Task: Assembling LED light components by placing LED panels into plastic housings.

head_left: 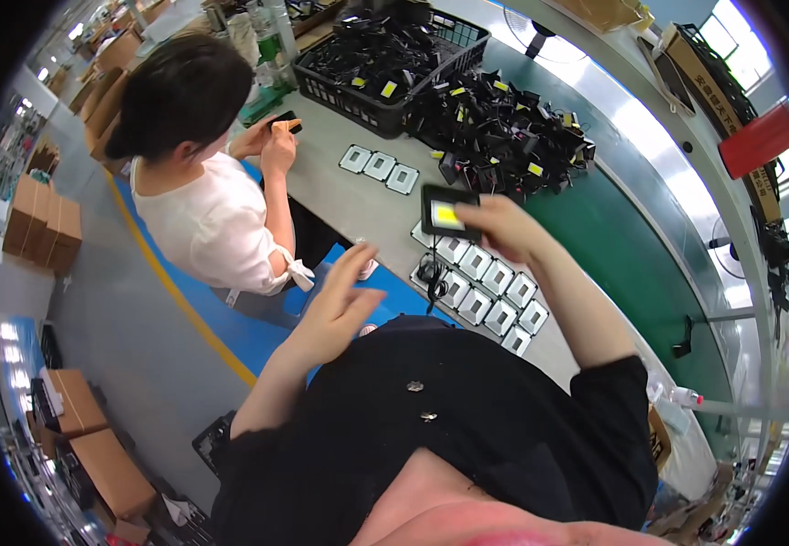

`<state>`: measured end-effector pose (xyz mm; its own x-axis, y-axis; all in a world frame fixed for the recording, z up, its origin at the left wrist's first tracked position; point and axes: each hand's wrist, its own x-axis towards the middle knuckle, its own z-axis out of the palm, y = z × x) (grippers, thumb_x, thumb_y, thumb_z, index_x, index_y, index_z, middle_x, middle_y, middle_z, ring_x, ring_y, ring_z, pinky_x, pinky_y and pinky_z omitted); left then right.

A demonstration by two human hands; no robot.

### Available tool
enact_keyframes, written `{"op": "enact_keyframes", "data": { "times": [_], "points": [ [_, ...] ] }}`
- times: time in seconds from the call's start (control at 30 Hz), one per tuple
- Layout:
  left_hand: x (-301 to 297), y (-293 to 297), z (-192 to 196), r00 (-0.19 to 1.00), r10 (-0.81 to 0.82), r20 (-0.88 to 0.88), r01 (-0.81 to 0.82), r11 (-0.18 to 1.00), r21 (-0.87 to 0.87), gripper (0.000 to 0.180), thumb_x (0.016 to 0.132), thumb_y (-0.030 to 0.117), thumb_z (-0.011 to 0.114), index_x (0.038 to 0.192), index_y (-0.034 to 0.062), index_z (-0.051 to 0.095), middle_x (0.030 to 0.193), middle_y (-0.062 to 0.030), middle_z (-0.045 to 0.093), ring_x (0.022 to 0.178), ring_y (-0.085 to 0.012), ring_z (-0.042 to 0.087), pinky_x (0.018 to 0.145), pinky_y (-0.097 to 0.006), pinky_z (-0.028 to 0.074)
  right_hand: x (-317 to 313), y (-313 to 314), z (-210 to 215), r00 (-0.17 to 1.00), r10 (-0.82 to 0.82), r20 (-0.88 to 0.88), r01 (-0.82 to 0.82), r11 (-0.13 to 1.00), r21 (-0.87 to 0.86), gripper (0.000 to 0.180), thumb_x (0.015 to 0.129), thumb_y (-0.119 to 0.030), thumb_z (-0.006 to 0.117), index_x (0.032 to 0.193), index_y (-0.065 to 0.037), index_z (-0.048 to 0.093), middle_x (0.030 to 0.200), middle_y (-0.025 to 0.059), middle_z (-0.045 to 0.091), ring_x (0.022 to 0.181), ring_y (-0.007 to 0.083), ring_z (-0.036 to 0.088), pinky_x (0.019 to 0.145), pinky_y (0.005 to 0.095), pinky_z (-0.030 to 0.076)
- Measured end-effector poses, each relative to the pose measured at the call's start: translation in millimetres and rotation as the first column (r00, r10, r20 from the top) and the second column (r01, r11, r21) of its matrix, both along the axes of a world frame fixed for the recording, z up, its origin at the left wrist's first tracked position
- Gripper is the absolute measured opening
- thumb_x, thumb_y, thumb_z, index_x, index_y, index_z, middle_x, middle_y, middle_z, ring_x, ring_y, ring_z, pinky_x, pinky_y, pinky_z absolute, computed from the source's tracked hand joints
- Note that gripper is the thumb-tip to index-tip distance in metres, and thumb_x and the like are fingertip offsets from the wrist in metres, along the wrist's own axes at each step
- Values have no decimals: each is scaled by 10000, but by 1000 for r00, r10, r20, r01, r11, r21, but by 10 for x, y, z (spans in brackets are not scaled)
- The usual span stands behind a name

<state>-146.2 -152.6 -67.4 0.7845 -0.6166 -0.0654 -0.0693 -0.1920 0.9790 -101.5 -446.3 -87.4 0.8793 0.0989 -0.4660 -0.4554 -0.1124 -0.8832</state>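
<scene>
My right hand (506,229) grips a small black rectangular lamp (430,217) by its right side, thumb over the yellow panel in a pale frame. From the lamp a bundled black cable (432,271) hangs down. Over the table's near edge, my left hand (333,308) is raised with its fingers apart and nothing in it. Below the lamp, rows of white square frames with rectangular middles (475,308) lie on the grey table (326,155). Three more such frames (380,166) sit farther off to the left.
A heap of black lamps with cables (504,136) covers the far right of the table. Behind it stands a black plastic crate (358,116) full of similar pieces. At the left a co-worker in white (212,209) holds a small black object. Cardboard boxes (108,473) stand on the floor.
</scene>
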Motion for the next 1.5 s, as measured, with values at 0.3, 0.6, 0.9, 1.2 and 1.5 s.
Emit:
{"op": "enact_keyframes", "data": {
  "times": [0.3,0.6,0.9,1.2,1.5],
  "points": [
    [19,808,-456,956,261,-133,-260,965,24,447,902,94,496,1321,38,351,1337,-103,373,977,-174,582,737,-231,465,2511,105,128,828,-241,505,171,968,181,617,775,-255,678,1250,12,389,1056,143,543,919,198,536,757,326,454],
    [326,970,-453,887,423,-185,-356,882,309,373,910,97,471,1270,16,415,1238,-111,474,965,-159,575,729,-229,445,1485,-673,-1680,914,-189,360,385,684,-620,468,651,-275,635,1072,-71,629,1008,163,632,944,276,612,851,336,474],
    [123,397,-848,857,380,-348,-184,856,483,307,908,104,477,1205,25,462,1158,-75,524,913,-134,581,694,-201,448,833,-3095,-2010,761,-647,48,328,320,-889,714,785,-129,500,1401,-309,187,1318,233,357,1154,378,459,959,430,388],
    [30,-292,-1080,880,329,-343,-100,834,543,326,887,91,517,1193,-8,467,1132,-97,547,879,-122,553,799,-248,437,1194,-3879,-2451,880,-474,-18,120,259,-958,458,854,-131,420,1295,-251,396,1307,145,408,1179,303,461,929,424,423],
    [153,-649,-937,912,246,-329,-51,862,505,327,890,97,515,1199,0,466,1160,-111,534,956,-159,569,845,-271,445,-11,-3782,-1865,852,-324,412,482,175,-859,229,847,-302,532,976,-120,582,1061,135,512,988,305,540,804,401,459]
  ]
}}
